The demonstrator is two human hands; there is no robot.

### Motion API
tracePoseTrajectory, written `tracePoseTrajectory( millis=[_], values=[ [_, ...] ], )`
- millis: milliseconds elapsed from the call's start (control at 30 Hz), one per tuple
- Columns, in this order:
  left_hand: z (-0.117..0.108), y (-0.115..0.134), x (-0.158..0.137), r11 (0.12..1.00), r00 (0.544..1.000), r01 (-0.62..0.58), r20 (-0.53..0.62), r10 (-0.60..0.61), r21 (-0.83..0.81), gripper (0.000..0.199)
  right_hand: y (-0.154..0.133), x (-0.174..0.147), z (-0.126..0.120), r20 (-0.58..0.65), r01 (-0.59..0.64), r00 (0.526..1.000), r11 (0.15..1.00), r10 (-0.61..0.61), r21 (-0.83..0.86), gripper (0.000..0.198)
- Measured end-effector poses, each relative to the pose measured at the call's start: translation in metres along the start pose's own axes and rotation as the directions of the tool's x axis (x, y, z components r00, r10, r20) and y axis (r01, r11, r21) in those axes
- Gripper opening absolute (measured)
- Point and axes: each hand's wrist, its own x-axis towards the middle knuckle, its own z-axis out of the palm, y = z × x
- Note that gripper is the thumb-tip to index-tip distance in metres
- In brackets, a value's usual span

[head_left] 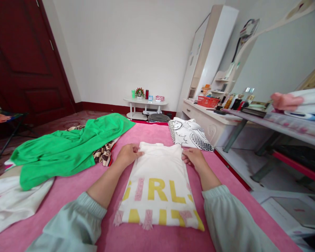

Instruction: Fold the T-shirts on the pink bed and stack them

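A white T-shirt point(160, 168) with yellow letters and pink fringed patches lies folded into a narrow rectangle on the pink bed cover point(152, 134). Its neckline faces away from me. My left hand point(129, 153) pinches the far left corner of the shirt between thumb and fingers. At the far right corner, my right hand point(195, 157) grips the edge with its fingers curled. Behind my right hand rests a folded white garment with a black print point(190, 133). Left of my left hand, a bright green garment point(68, 147) is spread over other clothes.
White cloth point(15, 203) and a brown patterned garment point(105, 153) lie at the left. Along the right side stand a white dresser point(207, 117) with bottles and a red basket point(208, 101), and a shelf table point(286, 122). A small oval table point(147, 102) stands by the far wall.
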Motion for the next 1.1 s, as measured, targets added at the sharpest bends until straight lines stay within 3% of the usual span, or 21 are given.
tracePoseTrajectory(
  millis=[100, 233, 333, 433, 533, 700, 767, 833, 900, 967, 1033, 1100],
  values=[
    [-0.004, 0.003, -0.003, 1.000, 0.998, 0.015, 0.057, -0.015, -0.002, 0.033, -0.001, -0.003, 0.000, 0.119, 0.005, 0.993, 0.999, 0.000, -0.044, 0.024],
    [-0.003, 0.007, -0.006, 1.000, 0.998, 0.020, 0.053, -0.019, -0.008, 0.026, 0.004, -0.002, 0.004, 0.175, 0.225, 0.968, 0.935, -0.182, -0.275, 0.021],
    [0.000, 0.009, -0.005, 1.000, 1.000, 0.006, 0.006, -0.006, -0.014, 0.023, 0.004, 0.000, 0.007, 0.077, 0.290, 0.957, 0.894, -0.281, -0.341, 0.018],
    [0.002, 0.014, -0.003, 1.000, 0.997, -0.008, -0.075, 0.007, -0.015, 0.022, -0.004, -0.003, 0.008, -0.105, 0.322, 0.923, 0.893, -0.369, -0.315, 0.017],
    [0.005, 0.019, -0.004, 0.997, 0.985, -0.050, -0.161, 0.058, 0.052, 0.019, -0.009, -0.009, 0.009, -0.226, 0.291, 0.889, 0.873, -0.398, -0.390, 0.015],
    [0.004, 0.025, -0.010, 0.979, 0.991, -0.039, -0.119, 0.064, 0.198, 0.018, -0.011, -0.020, 0.012, -0.157, 0.113, 0.948, 0.754, -0.277, -0.648, 0.011],
    [0.002, 0.032, -0.012, 0.973, 0.977, -0.067, -0.184, 0.109, 0.220, 0.028, -0.016, -0.025, 0.014, -0.187, 0.161, 0.911, 0.737, -0.367, -0.656, 0.018],
    [0.000, 0.041, -0.013, 0.962, 0.953, -0.166, -0.215, 0.213, 0.219, 0.030, -0.023, -0.030, 0.017, -0.216, 0.291, 0.824, 0.718, -0.524, -0.632, 0.023],
    [0.002, 0.049, -0.014, 0.926, 0.931, -0.333, -0.093, 0.353, 0.176, 0.028, -0.027, -0.033, 0.022, -0.146, 0.458, 0.744, 0.656, -0.652, -0.600, 0.025],
    [0.008, 0.049, -0.015, 0.881, 0.890, -0.453, 0.120, 0.440, 0.134, 0.036, -0.024, -0.033, 0.028, 0.033, 0.581, 0.721, 0.579, -0.692, -0.571, 0.031],
    [0.014, 0.040, -0.015, 0.878, 0.880, -0.443, 0.271, 0.389, 0.179, 0.051, -0.015, -0.029, 0.033, 0.227, 0.605, 0.763, 0.543, -0.606, -0.582, 0.043],
    [0.016, 0.026, -0.014, 0.903, 0.926, -0.326, 0.285, 0.247, 0.279, 0.057, -0.003, -0.024, 0.036, 0.323, 0.550, 0.827, 0.541, -0.460, -0.636, 0.058]
  ],
)
